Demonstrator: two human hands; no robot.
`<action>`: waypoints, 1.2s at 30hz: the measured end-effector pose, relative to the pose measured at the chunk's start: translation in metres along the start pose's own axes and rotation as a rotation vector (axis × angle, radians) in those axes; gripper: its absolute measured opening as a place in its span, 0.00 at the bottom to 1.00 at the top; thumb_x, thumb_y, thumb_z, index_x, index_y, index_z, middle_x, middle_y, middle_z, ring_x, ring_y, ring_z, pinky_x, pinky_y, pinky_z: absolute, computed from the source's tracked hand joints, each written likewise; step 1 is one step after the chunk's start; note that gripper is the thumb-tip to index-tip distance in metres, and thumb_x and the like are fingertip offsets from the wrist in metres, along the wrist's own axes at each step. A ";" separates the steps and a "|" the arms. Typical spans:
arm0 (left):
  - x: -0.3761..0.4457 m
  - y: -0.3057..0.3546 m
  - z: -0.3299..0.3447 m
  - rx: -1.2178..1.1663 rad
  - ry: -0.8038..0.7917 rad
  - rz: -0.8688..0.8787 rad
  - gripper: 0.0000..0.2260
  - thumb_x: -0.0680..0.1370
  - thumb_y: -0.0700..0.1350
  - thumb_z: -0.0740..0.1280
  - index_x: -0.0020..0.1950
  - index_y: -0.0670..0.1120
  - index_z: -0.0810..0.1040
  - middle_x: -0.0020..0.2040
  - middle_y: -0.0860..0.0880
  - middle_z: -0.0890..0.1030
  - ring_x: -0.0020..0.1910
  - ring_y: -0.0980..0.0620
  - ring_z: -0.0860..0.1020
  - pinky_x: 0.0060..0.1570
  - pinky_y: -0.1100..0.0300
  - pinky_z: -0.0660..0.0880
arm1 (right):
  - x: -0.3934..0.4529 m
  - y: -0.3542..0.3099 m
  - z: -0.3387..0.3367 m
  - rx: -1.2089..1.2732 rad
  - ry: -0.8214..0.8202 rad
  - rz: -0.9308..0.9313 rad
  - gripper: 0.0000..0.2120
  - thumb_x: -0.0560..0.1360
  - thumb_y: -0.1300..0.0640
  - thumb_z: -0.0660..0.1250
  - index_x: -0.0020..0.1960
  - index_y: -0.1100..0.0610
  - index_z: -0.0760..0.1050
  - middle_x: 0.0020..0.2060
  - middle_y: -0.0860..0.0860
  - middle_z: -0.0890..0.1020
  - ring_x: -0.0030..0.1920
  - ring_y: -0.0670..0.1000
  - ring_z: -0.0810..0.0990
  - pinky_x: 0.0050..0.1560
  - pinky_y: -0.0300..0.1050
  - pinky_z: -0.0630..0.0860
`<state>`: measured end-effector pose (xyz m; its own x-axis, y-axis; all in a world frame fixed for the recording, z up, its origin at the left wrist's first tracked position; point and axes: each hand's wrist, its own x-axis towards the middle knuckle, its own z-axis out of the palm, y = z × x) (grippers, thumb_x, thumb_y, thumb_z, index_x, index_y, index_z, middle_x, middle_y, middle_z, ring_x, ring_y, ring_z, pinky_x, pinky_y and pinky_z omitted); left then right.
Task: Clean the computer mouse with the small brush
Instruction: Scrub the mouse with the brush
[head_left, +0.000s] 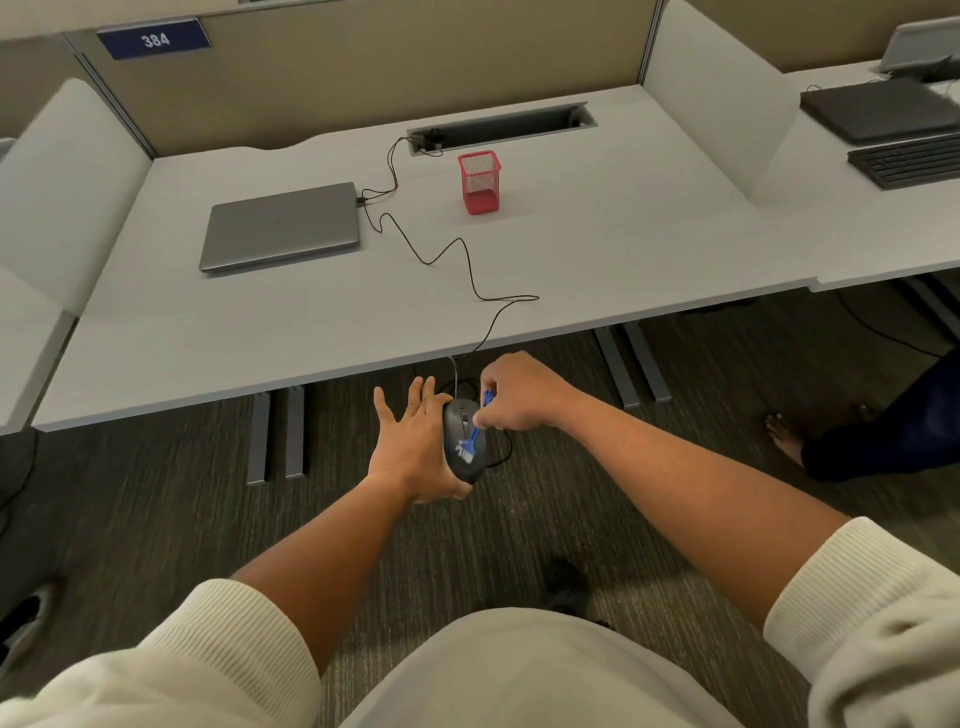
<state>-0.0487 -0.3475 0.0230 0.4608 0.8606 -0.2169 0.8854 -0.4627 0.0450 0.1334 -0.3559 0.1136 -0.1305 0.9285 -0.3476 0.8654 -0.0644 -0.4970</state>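
head view: one frame, looking down past the near edge of the desk.
mouse: black computer mouse, off the desk, held in the air below and in front of the desk's near edge, over the carpet. Top side faces the camera, wheel end points toward the desk.
left hand: left hand cups the mouse from its left side and underneath; palm against the mouse body, fingers stretched out toward the desk rather than curled, thumb splayed left. Grasping the mouse by support, not a tight clench.
right hand: right hand pinched around the upper part of the small blue brush, fingers curled on the handle.
brush: handle runs diagonally down-left from the fingers; bristle end lies on the mouse's top shell, toward the palm-rest end. Touching the mouse.
cable: black mouse cable leaves the mouse's front, climbs over the near edge, snakes across the desk to the closed grey laptop.
laptop: left-of-centre on the desk, lid shut.
pen holder: red mesh cup, toward the far edge, just in front of the cable slot; contents not visible.
sleeves: cream ribbed sleeves pushed up both forearms.
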 end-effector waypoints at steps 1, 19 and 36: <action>0.000 0.001 0.001 -0.002 0.004 0.004 0.59 0.59 0.74 0.73 0.80 0.49 0.53 0.82 0.43 0.47 0.80 0.46 0.39 0.71 0.30 0.33 | -0.001 0.000 0.001 0.003 -0.033 -0.002 0.07 0.68 0.56 0.74 0.40 0.59 0.80 0.33 0.52 0.81 0.33 0.49 0.76 0.34 0.43 0.72; 0.001 0.004 -0.001 -0.011 0.023 -0.001 0.57 0.60 0.73 0.73 0.79 0.49 0.52 0.82 0.43 0.48 0.80 0.46 0.40 0.70 0.31 0.31 | -0.001 0.004 0.008 -0.020 -0.090 -0.080 0.09 0.68 0.54 0.75 0.41 0.59 0.79 0.34 0.52 0.79 0.32 0.48 0.74 0.32 0.41 0.69; -0.005 0.000 -0.003 -0.069 0.043 -0.016 0.58 0.59 0.73 0.73 0.80 0.50 0.52 0.82 0.45 0.49 0.80 0.46 0.41 0.71 0.33 0.30 | -0.010 0.017 -0.002 -0.018 -0.126 -0.233 0.08 0.71 0.55 0.75 0.39 0.52 0.77 0.36 0.47 0.79 0.36 0.46 0.76 0.36 0.40 0.69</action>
<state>-0.0507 -0.3506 0.0273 0.4474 0.8768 -0.1761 0.8941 -0.4342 0.1096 0.1509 -0.3657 0.1105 -0.3855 0.8646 -0.3224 0.8132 0.1532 -0.5615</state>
